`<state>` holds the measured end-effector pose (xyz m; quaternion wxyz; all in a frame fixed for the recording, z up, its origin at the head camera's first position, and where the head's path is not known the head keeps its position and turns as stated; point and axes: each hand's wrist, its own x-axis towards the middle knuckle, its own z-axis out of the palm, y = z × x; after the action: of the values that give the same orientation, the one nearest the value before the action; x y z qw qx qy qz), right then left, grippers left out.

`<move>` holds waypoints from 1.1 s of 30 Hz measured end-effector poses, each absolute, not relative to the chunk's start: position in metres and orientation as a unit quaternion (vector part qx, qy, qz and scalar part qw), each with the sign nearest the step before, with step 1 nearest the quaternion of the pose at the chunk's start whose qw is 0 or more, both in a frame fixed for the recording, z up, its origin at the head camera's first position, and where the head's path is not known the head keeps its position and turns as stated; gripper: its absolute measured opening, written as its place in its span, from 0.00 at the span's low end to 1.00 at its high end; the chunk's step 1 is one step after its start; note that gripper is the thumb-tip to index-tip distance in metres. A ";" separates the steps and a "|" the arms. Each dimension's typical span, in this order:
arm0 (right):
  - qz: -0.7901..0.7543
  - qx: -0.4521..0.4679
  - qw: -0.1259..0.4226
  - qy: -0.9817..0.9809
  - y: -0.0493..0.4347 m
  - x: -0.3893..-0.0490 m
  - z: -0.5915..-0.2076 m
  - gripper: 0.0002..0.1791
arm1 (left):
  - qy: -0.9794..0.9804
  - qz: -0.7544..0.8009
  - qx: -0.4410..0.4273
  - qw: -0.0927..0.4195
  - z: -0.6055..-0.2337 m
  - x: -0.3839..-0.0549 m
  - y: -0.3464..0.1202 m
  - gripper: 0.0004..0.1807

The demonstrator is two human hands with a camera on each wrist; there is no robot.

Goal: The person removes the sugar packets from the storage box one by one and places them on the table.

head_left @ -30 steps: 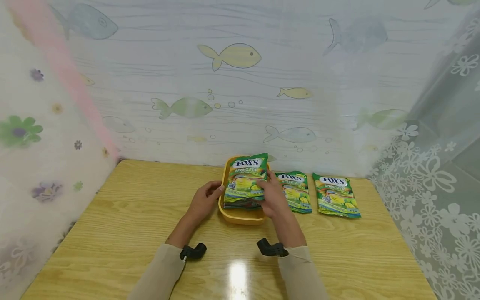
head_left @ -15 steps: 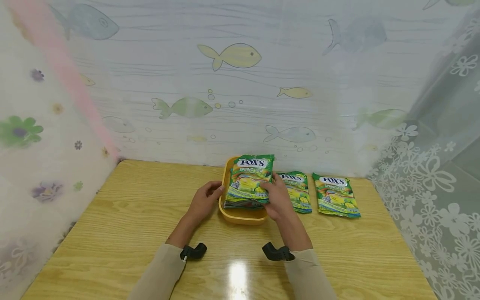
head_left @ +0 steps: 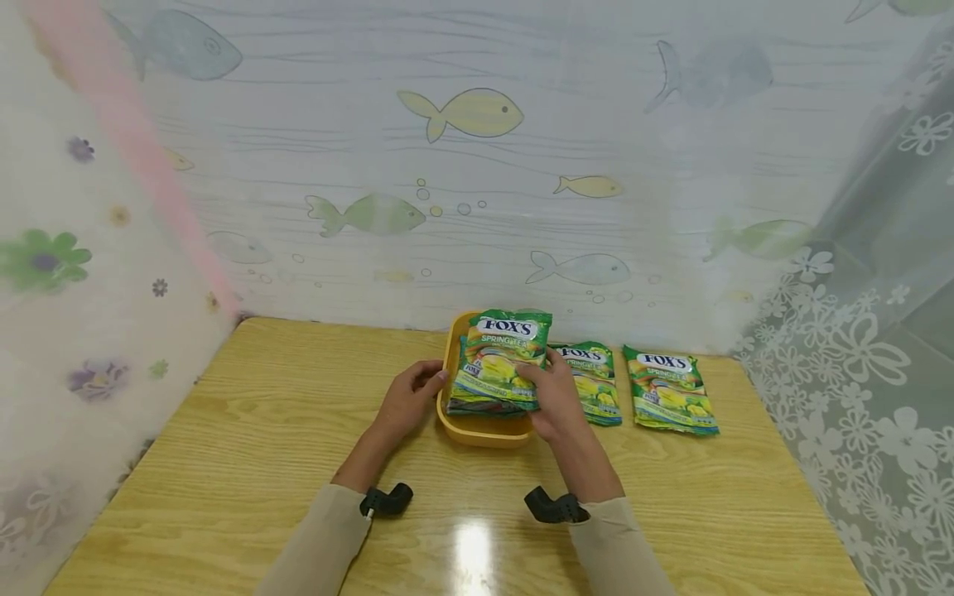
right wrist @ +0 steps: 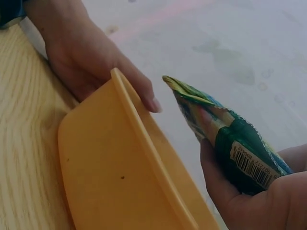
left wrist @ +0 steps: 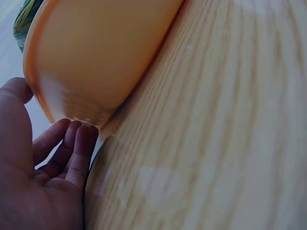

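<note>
A green FOX'S Spring Tea candy bag is in my right hand, which grips its right edge with the thumb on the printed front. The bag is tilted over a yellow plastic tub, where more packets lie stacked beneath it. In the right wrist view the bag's barcode side shows above the tub's rim. My left hand holds the tub's left side, thumb over the rim. The left wrist view shows its fingertips against the outer wall.
Two more green candy bags lie on the wooden table to the right: the nearer bag close beside the tub, the farther bag towards the right edge. A fish-patterned curtain hangs behind the table.
My right hand has shifted a little to the right with the candy bag, showing more of the stack's left side. My left hand stays at the tub's rim.
</note>
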<state>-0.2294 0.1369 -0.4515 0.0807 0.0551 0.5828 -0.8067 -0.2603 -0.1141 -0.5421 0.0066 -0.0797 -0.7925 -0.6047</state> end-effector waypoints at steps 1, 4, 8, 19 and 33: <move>-0.804 0.062 0.079 0.586 0.138 -0.229 -0.451 0.38 | -0.792 -0.606 -0.079 0.008 -0.542 -0.260 -0.114 0.24; -0.801 0.072 0.077 0.589 0.140 -0.229 -0.451 0.39 | -0.790 -0.608 -0.078 0.009 -0.543 -0.260 -0.113 0.24; -0.805 0.083 0.075 0.582 0.143 -0.227 -0.450 0.42 | -0.791 -0.607 -0.077 0.005 -0.542 -0.259 -0.114 0.24; -0.796 0.089 0.076 0.594 0.157 -0.221 -0.451 0.41 | -0.793 -0.604 -0.079 0.006 -0.540 -0.258 -0.113 0.26; -0.795 0.075 0.073 0.598 0.175 -0.208 -0.453 0.33 | -0.793 -0.604 -0.078 0.008 -0.542 -0.260 -0.113 0.25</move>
<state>-0.2083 0.1754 -0.4529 0.0726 0.0752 0.5976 -0.7950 -0.2599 -0.1134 -0.5420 0.0077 -0.0781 -0.7935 -0.6035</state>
